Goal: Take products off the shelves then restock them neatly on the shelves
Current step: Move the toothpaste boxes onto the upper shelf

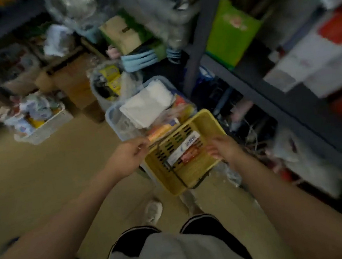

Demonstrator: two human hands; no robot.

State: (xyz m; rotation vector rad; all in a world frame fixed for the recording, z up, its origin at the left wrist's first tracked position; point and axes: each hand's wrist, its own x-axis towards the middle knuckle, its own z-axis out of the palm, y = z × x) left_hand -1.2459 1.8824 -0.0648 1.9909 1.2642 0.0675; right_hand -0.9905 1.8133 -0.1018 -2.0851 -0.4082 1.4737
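Note:
A yellow slotted basket (205,123) sits tilted in front of me, leaning on a clear bin. Inside it lie a white-and-blue box (186,148) and an orange-red pack (191,154). My left hand (129,154) is at the basket's left rim with its fingers curled, and it seems to pinch the thin black handle (173,169). My right hand (221,148) reaches into the basket from the right, its straight fingers touching the end of the orange-red pack. The whole view is blurred by motion.
The clear bin with a blue rim (112,114) holds white packs and snack bags. A white basket (47,128) and cardboard boxes (73,83) stand on the floor at left. Dark shelves (272,88) at right carry a green box (231,31) and white-and-red cartons (317,59).

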